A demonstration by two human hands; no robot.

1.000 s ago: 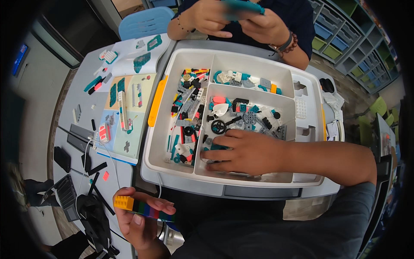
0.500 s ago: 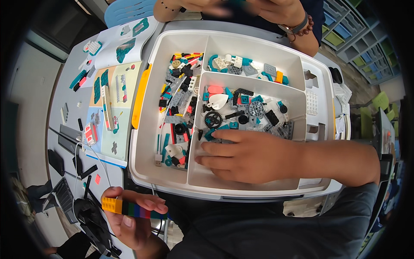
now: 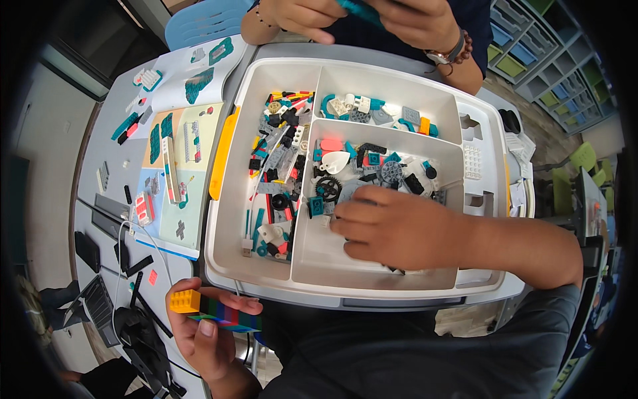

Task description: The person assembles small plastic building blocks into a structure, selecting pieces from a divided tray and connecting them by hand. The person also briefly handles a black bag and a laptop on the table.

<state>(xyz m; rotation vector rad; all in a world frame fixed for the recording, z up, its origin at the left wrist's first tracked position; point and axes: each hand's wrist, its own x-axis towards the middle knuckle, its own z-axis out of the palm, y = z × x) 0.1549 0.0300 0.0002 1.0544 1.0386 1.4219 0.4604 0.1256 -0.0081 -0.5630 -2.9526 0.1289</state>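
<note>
A bar of joined building bricks [image 3: 185, 301], yellow at the near-left end and then green, blue and red, is gripped between the thumb and fingers of my left hand [image 3: 205, 339], in front of the tray's lower left. My right hand [image 3: 399, 226] is down in the large compartment of the white sorting tray [image 3: 372, 287], palm down over the loose pieces. Its fingers are apart, and I see nothing held in them; what lies under the palm is hidden. Beside its fingertips are a teal piece [image 3: 316, 207], a black gear wheel [image 3: 328, 189] and a white leaf-shaped piece [image 3: 335, 161].
Left of the tray lies an open picture booklet [image 3: 207, 229], with part-built models [image 3: 145, 207] on and around it. A white cable [image 3: 121, 243] curves over the table. Across the tray, another person's hands [image 3: 415, 23] hold a teal piece. Dividers [image 3: 385, 130] split the tray.
My right hand has shifted right across the compartment, baring the teal piece. My left hand still holds the brick bar, slightly turned. The tray sits a little lower in view.
</note>
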